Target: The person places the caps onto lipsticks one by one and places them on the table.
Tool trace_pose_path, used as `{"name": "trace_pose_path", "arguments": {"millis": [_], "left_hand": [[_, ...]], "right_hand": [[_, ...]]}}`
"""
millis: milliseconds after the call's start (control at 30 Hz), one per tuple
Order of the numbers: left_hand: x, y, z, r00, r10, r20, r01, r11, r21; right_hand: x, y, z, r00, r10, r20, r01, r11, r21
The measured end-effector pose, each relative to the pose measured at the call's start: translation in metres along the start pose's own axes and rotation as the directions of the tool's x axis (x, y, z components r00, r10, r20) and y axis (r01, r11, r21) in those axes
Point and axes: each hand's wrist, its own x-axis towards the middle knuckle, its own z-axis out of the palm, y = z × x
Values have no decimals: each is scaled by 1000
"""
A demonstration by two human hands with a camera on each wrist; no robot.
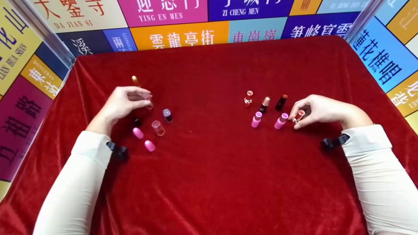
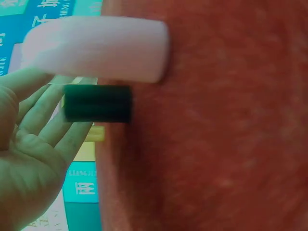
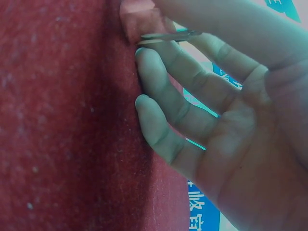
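- Though well apart across red cloth [image 1: 209, 182], noted clear cap [image 1: 149, 104] pinched in left hand [image 1: 121, 101].
- Noted red lipstick [image 1: 298, 116] pinched in right hand [image 1: 323, 110], long axis roughly upright, far right of cap.

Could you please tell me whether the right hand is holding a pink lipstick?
No, in the head view the right hand holds a red-tipped lipstick.

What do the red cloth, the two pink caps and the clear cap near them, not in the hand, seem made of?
Red cloth: probably velvet, with a soft, uneven sheen along its folds.
Pink caps: likely plastic, smooth, with pale highlights on their rounded ends.
Clear cap: transparent, red showing through; plastic or glass, I can't tell.
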Motion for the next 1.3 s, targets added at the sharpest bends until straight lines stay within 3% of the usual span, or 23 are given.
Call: {"name": "trace_pose_path", "arguments": {"millis": [200, 333, 467, 700, 833, 967, 1067, 1300], "left_hand": [[-4, 19, -11, 990, 23, -136, -36, 995, -90], [-5, 36, -12, 982, 45, -185, -82, 977, -194], [-4, 54, -3, 976, 72, -204, -130, 949, -288], [-1, 81, 24, 961, 148, -235, -222, 919, -327], [3, 84, 39, 939, 207, -273, -304, 871, -385], [3, 81, 48, 938, 199, -285, -316, 827, -465], [3, 79, 52, 943, 184, -279, -303, 822, -483], [4, 80, 57, 944, 203, -261, -305, 842, -446]], "right_hand": [[1, 0, 1, 1000, -11, -5, 11, 1000, 0], [1, -1, 1, 1000, -17, -7, 17, 1000, 7], [1, 0, 1, 1000, -5, -3, 5, 1000, 15], [0, 1, 0, 1000, -9, -3, 9, 1000, 25], [0, 0, 0, 1000, -11, -1, 11, 999, 36], [3, 0, 1, 1000, -10, 5, 10, 999, 48], [3, 0, 1, 1000, -13, 8, 12, 999, 52], [-1, 4, 1, 1000, -22, 3, 22, 998, 55]]}}
